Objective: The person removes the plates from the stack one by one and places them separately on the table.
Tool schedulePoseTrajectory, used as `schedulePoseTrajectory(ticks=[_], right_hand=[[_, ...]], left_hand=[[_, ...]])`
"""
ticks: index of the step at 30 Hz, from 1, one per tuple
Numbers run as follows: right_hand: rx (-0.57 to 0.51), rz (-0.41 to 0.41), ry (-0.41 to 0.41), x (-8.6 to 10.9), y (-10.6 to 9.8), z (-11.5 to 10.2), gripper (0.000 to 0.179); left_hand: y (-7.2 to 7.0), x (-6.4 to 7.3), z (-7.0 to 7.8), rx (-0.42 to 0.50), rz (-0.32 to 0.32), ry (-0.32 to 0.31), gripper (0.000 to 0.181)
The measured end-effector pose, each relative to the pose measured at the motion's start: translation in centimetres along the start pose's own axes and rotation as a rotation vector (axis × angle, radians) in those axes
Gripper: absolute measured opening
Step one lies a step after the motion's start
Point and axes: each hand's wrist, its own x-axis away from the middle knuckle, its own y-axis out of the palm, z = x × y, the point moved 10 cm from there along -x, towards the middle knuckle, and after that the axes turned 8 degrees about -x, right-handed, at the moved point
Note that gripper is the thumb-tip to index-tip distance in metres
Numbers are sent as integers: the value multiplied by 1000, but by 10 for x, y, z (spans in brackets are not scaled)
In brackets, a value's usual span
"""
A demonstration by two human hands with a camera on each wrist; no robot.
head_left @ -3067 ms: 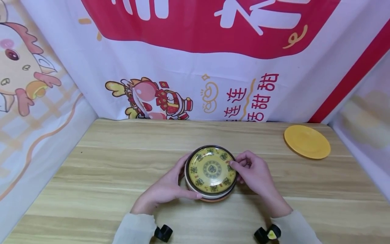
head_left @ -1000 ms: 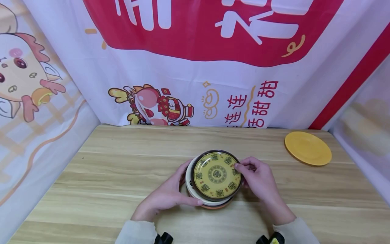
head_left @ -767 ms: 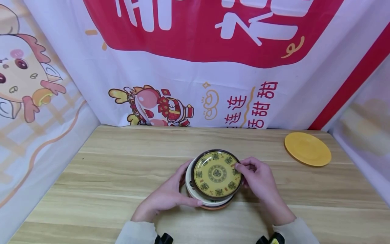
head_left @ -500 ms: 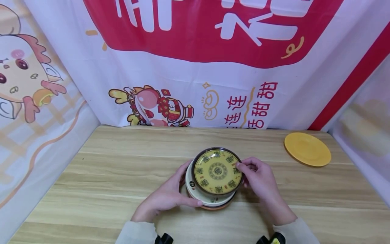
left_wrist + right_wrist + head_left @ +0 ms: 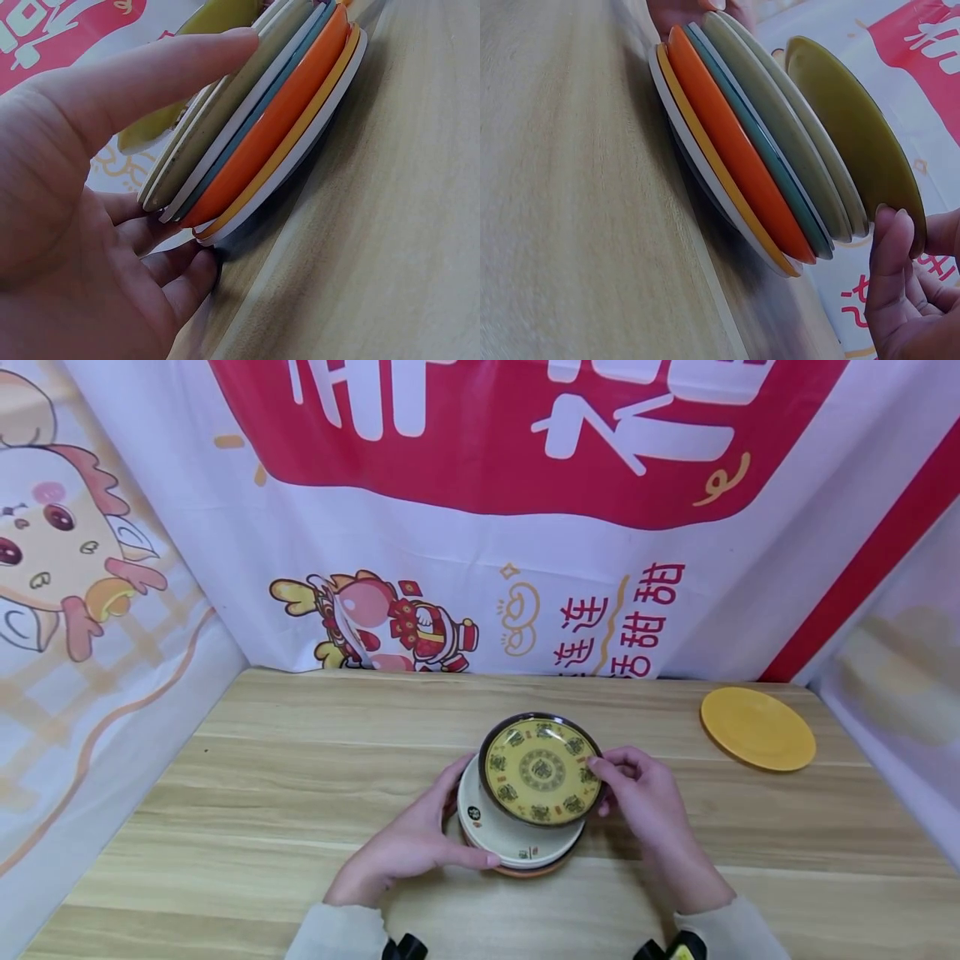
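In the head view, you have the patterned plate (image 5: 542, 770) on top of the stack of plates (image 5: 528, 872), out on the desk (image 5: 300, 827), about midway between its left and right edges. It sits off-centre, towards the desk's far edge, so the cream plate (image 5: 497, 833) shows below it. Your left hand (image 5: 420, 835) curves round the stack's left side; your right hand (image 5: 642, 789) pinches the patterned plate's right rim, thumb on its face. Only here do you see that plate's pattern, and the yellow plate (image 5: 757, 729) lying by the desk's far right corner.

In the left wrist view, you get the stack's layers edge-on, including a teal plate (image 5: 244, 124) and an orange plate (image 5: 271, 136). Your left hand grips them, thumb across the upper rims, fingers curled at the far side.

In the right wrist view, you see the patterned plate's plain olive underside, tilted, a gap between it and the stack where your right hand's thumb and fingers clasp its rim.
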Motion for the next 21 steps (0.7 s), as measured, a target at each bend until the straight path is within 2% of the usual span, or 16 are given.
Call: schedulePoseTrajectory(ticks=[6, 21], right_hand=[[-21, -5, -7, -2, -2, -1, 35], [-87, -5, 26, -8, -11, 8, 38]], left_hand=[[0, 1, 2, 9, -2, 14, 127], [0, 1, -2, 1, 1, 2, 127]])
